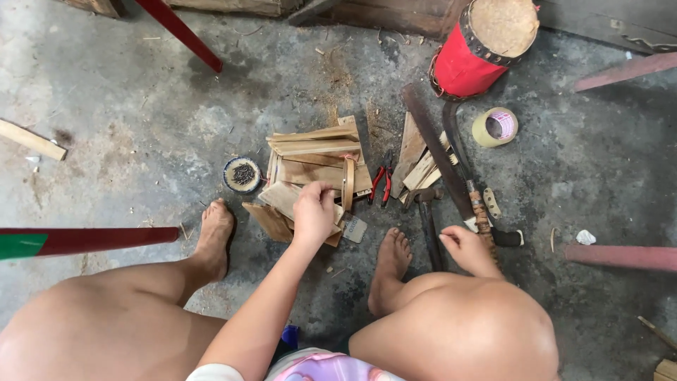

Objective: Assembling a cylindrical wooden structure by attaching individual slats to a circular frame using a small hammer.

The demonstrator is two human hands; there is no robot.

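Observation:
My left hand (314, 212) reaches forward and pinches a thin wooden slat (281, 197) at the near edge of a pile of wooden slats (314, 152) on the concrete floor. A curved bamboo strip (348, 182) stands on the pile just right of that hand. My right hand (463, 247) rests by my right knee, fingers loosely curled and holding nothing. It lies between a hammer (428, 219) on its left and the wrapped handle (482, 215) of a long blade on its right.
A small bowl of nails (242, 175) sits left of the pile and red pliers (381, 185) right of it. A tape roll (495, 127) and a red drum-shaped stool (483, 42) lie further back. Red bars (92, 240) (620, 256) flank my legs.

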